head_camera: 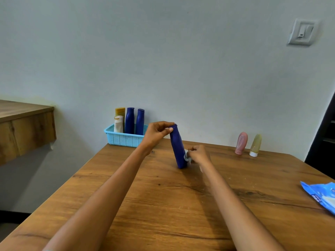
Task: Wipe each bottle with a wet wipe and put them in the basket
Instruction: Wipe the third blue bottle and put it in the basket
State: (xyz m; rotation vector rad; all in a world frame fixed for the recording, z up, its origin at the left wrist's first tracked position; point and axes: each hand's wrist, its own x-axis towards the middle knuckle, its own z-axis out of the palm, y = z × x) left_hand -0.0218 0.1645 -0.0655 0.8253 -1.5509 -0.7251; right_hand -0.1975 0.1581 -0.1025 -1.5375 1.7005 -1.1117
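Note:
A dark blue bottle [178, 147] stands tilted on the wooden table [163, 205], its base down. My left hand [157, 133] pinches its top. My right hand [199, 155] holds a crumpled wet wipe [187, 156] against the bottle's lower right side. At the table's far left corner sits a light blue basket [125, 139]; in it stand two dark blue bottles [129, 121], a yellow one [120, 111] and a white one [118, 124]. A pink bottle [241, 143] and a yellowish bottle [255, 145] stand cap-down at the far right.
A blue pack of wet wipes [320, 196] lies at the table's right edge. A second wooden surface [25, 124] juts in from the left, apart from the table. The wall runs close behind the basket. A dark shelf edge [326, 142] stands at the right.

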